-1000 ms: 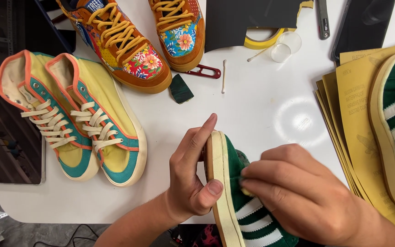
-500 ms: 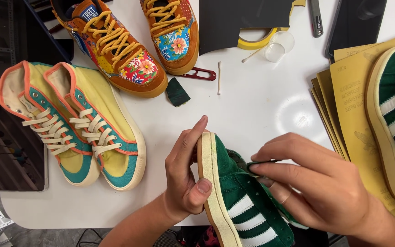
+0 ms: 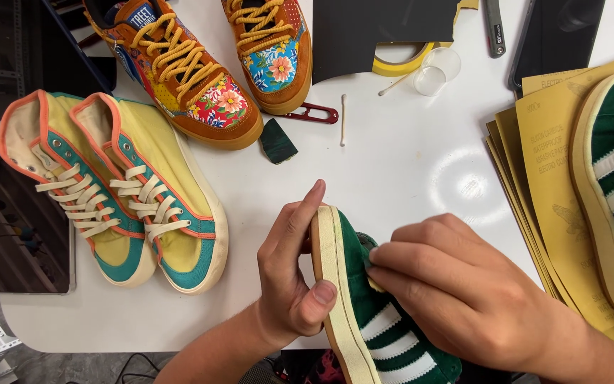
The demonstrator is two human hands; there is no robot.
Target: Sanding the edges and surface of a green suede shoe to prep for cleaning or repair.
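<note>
Left hand (image 3: pixel 289 274) clamped on the cream sole of a green shoe (image 3: pixel 385 320) at the near edge of the white table (image 3: pixel 406 163), thumb on the sole, fingers behind. Right hand (image 3: pixel 463 291) curled, fingertips pressing a small pad (image 3: pixel 372 283) against the green upper. Yellow high-tops (image 3: pixel 129 199) well apart to the left.

Both forearms are bare, with no sleeve in view; the left hand (image 3: pixel 289 274) and the right hand (image 3: pixel 463 291) wear no gloves, rings or watch; the fingernails are short, plain and unpainted.
</note>
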